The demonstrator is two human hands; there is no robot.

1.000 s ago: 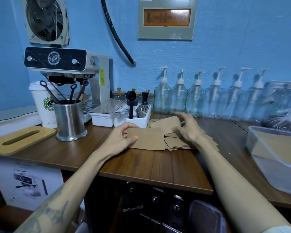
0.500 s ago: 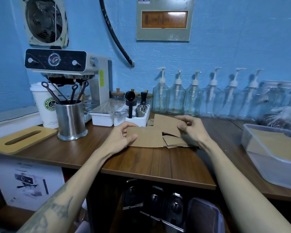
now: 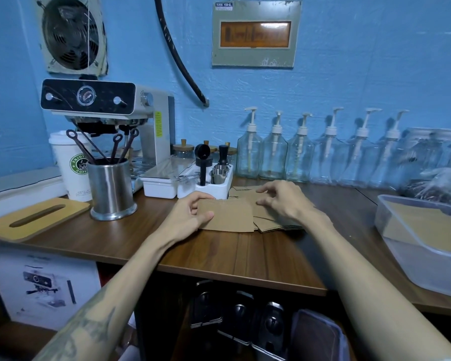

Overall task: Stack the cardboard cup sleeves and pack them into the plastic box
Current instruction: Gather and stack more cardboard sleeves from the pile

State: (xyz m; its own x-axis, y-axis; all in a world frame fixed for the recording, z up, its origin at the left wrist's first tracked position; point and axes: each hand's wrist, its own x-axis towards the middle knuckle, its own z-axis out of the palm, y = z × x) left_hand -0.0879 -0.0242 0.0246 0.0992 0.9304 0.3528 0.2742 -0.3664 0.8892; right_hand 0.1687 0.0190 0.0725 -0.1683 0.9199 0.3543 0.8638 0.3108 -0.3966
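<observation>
A small stack of flat brown cardboard cup sleeves (image 3: pixel 229 216) lies on the wooden counter (image 3: pixel 219 254). My left hand (image 3: pixel 190 213) grips its left edge between thumb and fingers. More loose sleeves (image 3: pixel 276 222) are spread just to the right, partly under my right hand (image 3: pixel 284 200), whose curled fingers pinch the top loose sleeve at its left edge. The clear plastic box (image 3: pixel 427 259) stands at the right edge of the counter with a layer of sleeves inside.
A white tray of coffee tools (image 3: pixel 206 178) sits just behind the sleeves. A steel utensil cup (image 3: pixel 111 191), a paper cup (image 3: pixel 72 168) and an espresso machine (image 3: pixel 115 121) stand at the left. Several glass pump bottles (image 3: pixel 302 157) line the back wall.
My right hand has brought a loose sleeve down and leftward toward the stack. My left hand keeps its hold on the stack.
</observation>
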